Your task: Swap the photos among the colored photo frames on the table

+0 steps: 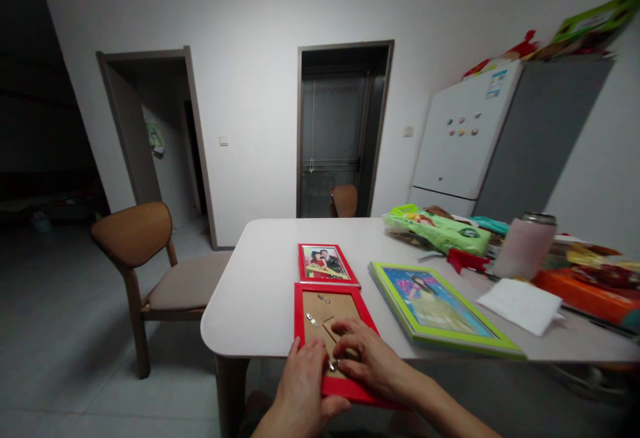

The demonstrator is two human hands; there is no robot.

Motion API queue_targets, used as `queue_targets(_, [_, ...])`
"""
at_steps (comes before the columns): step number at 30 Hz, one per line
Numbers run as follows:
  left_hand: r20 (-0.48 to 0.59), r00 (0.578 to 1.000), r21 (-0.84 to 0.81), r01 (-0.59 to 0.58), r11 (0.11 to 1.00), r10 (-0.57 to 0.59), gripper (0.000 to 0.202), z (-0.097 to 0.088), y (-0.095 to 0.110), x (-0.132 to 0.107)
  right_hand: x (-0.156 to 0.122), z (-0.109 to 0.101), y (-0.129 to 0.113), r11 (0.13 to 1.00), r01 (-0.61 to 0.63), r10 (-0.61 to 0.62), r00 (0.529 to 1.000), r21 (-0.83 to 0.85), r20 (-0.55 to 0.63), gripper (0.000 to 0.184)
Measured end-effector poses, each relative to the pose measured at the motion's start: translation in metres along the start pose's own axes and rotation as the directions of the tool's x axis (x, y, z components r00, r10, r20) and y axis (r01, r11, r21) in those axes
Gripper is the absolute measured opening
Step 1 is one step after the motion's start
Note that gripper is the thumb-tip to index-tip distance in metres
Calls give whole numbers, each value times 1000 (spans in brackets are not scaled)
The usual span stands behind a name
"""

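Note:
A red picture frame [299,311] lies face down at the table's near edge, its brown backing board [315,301] showing small metal clips [312,320] and a stand leg. My left hand [305,375] grips the frame's near left side, fingers on the board and thumb at the near rim. Over the board's right half, my right hand [365,355] rests with bent fingers apart, fingertips touching the board beside a metal clip [333,365] near the bottom. Just beyond lies a second red frame [327,265], face up with a photo of two people.
Right of the red frames lies a green picture frame [435,305]. Farther right are a white tissue [523,305], a pink bottle [525,248], a green packet [445,228] and an orange box [590,295]. A wooden chair [133,235] stands left of the white table [250,291].

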State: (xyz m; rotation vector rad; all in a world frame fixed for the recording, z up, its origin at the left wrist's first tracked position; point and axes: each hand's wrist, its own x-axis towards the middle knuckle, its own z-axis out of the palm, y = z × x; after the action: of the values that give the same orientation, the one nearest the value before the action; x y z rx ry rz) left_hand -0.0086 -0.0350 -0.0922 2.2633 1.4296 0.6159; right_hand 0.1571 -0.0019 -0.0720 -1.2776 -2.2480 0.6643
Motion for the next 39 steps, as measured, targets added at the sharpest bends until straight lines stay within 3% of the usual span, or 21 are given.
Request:
queue_targets(4, [-6,1000,-34,21,999,-22,83,0,-1,0,0,-2,7,984,-90,71,990,-152,-124,36])
queue_targets(8, [-21,1000,-79,13,997,-15,87,2,-4,-1,3,1,10,966,-146,109,978,-213,-176,38])
queue_targets(13, [-79,995,-202,44,979,-61,77,-3,-3,2,11,-3,5,963,-202,164,964,-178,-210,40])
queue_targets(17, [-229,961,-383,58,922,-156,60,-10,-5,11,16,-12,-5,961,-178,129,965,-212,-227,38])
queue_targets(19, [-297,930,-506,39,862,-217,52,-15,-9,17,21,-12,-13,965,-149,95,965,-214,-245,38])
queue_targets(21, [-318,903,-663,6,748,-289,47,-21,-16,22,26,-7,-23,973,-122,69,964,-195,-258,38])
queue_targets(24, [-255,886,-859,-24,511,-388,46,-32,-31,25,32,5,-41,985,-88,48,965,-148,-258,37])
queue_targets(27, [-242,863,-912,-45,408,-444,44,-47,-55,21,36,11,-53,992,-29,2,975,-121,-224,35])
queue_targets(31, [-281,819,-843,38,536,-500,39,-67,-95,12,34,3,-36,985,-30,-10,973,-169,-229,36])
queue_targets(35, [-291,786,-765,152,626,-545,37,-74,-126,6,24,-9,6,934,-201,128,960,-295,-249,37])
queue_targets(39, [-306,787,-606,272,747,-536,43,-72,-138,9,13,-11,35,856,-337,243,932,-392,-271,39])
